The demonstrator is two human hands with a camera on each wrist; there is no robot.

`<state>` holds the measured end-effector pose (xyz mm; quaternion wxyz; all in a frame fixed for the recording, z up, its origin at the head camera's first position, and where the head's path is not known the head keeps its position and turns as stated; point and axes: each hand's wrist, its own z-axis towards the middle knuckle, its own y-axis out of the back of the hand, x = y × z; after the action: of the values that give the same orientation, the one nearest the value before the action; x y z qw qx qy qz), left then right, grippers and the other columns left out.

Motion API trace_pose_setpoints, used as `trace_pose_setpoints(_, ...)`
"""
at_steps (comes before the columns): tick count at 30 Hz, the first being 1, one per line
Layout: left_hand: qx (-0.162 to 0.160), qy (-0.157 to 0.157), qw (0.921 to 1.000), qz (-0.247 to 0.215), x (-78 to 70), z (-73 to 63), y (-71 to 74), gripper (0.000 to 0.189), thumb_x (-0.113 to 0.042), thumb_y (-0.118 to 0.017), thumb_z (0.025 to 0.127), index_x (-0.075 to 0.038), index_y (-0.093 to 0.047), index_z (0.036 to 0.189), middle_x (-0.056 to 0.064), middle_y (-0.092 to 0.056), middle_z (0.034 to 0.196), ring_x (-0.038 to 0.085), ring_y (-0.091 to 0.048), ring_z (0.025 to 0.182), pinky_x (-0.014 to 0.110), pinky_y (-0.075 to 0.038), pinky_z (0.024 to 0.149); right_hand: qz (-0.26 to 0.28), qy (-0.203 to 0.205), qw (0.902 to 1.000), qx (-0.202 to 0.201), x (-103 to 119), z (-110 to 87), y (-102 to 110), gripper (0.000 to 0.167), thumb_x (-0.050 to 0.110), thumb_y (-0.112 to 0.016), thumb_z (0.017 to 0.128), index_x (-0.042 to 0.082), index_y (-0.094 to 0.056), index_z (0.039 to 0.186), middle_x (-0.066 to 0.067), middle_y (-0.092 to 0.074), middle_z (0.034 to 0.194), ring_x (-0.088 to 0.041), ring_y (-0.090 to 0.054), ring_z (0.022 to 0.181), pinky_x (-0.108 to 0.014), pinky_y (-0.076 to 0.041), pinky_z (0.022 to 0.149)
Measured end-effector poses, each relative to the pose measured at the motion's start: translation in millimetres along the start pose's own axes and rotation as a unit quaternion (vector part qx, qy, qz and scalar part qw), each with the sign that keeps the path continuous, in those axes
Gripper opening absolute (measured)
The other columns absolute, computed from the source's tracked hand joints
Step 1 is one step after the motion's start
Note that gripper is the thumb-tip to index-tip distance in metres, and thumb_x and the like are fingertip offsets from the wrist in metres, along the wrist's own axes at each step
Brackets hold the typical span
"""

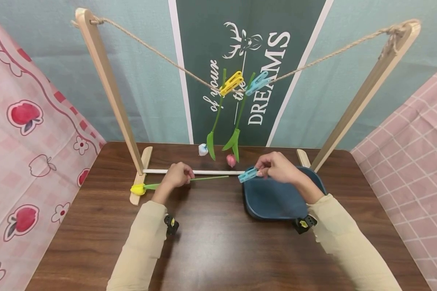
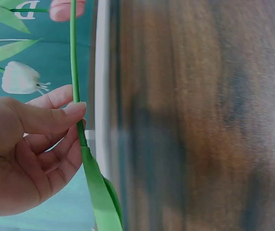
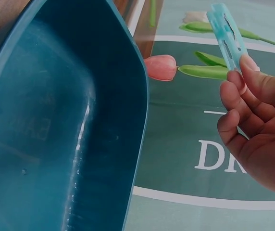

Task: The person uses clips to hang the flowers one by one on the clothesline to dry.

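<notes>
My left hand pinches the green stem of a yellow artificial tulip between thumb and fingers; the bloom points left and the bare stem end points right. In the left wrist view the thumb presses the stem just above its leaf. A light blue clothespin is pinched by one end in my right hand, over the rim of the blue basin. From the rope, a white tulip hangs upside down by a yellow clothespin, and a pink tulip by another blue clothespin.
Wooden posts hold up the sagging rope on both sides, joined low down by a white rod. The basin stands at the right on the brown table. A printed curtain hangs behind.
</notes>
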<state>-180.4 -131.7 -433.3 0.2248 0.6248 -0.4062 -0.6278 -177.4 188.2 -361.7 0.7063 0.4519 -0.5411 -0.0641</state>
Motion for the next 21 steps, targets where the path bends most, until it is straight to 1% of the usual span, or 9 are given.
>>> trace_pose_setpoints(3, -0.012, -0.016, 0.9996, -0.021, -2.9, -1.1, 4.3, 0.015, 0.009, -0.062, 0.070, -0.005, -0.068, 0.072, -0.001, -0.056, 0.059, 0.015, -0.050, 0.060, 0.027, -0.040, 0.062, -0.001, -0.006, 1.0000, -0.003, 1.6, 0.6, 0.7, 0.007, -0.006, -0.064, 0.079, 0.000, -0.065, 0.078, -0.004, -0.057, 0.060, -0.018, -0.051, 0.052, -0.025, -0.038, 0.048)
trace_pose_setpoints(7, -0.019, -0.023, 0.9989, -0.036, -7.8, -3.7, 8.9, 0.014, 0.009, -0.062, 0.071, -0.004, -0.067, 0.073, 0.000, -0.057, 0.061, 0.014, -0.050, 0.061, 0.028, -0.040, 0.064, 0.001, -0.013, 0.9999, -0.007, 3.6, 0.9, 1.6, 0.007, -0.007, -0.064, 0.079, 0.000, -0.065, 0.078, -0.007, -0.058, 0.062, -0.019, -0.052, 0.054, -0.025, -0.038, 0.048)
trace_pose_setpoints(11, -0.014, -0.026, 0.9988, -0.038, -13.5, -6.3, 12.5, 0.014, 0.009, -0.063, 0.073, -0.005, -0.066, 0.073, 0.000, -0.057, 0.063, 0.015, -0.051, 0.064, 0.030, -0.040, 0.066, 0.000, -0.010, 0.9999, -0.007, 4.9, 0.8, 3.1, 0.007, -0.007, -0.063, 0.079, -0.001, -0.065, 0.079, -0.006, -0.057, 0.062, -0.021, -0.053, 0.054, -0.025, -0.038, 0.048)
trace_pose_setpoints(16, -0.014, -0.040, 0.9983, -0.039, -20.3, -9.2, 14.9, 0.014, 0.008, -0.063, 0.075, -0.006, -0.065, 0.074, 0.000, -0.057, 0.065, 0.015, -0.051, 0.065, 0.030, -0.041, 0.066, -0.003, -0.009, 0.9999, -0.006, 5.0, 0.2, 5.7, 0.005, -0.007, -0.063, 0.080, -0.001, -0.065, 0.080, -0.006, -0.058, 0.063, -0.023, -0.053, 0.055, -0.025, -0.039, 0.048)
trace_pose_setpoints(21, -0.025, -0.064, 0.9968, -0.040, -26.4, -11.7, 17.6, 0.015, 0.009, -0.064, 0.072, -0.006, -0.064, 0.074, 0.000, -0.056, 0.066, 0.014, -0.051, 0.065, 0.029, -0.041, 0.065, -0.008, -0.008, 0.9999, -0.008, 4.7, -0.1, 8.5, 0.006, -0.006, -0.064, 0.079, 0.000, -0.065, 0.079, -0.007, -0.058, 0.062, -0.018, -0.053, 0.054, -0.025, -0.041, 0.049)
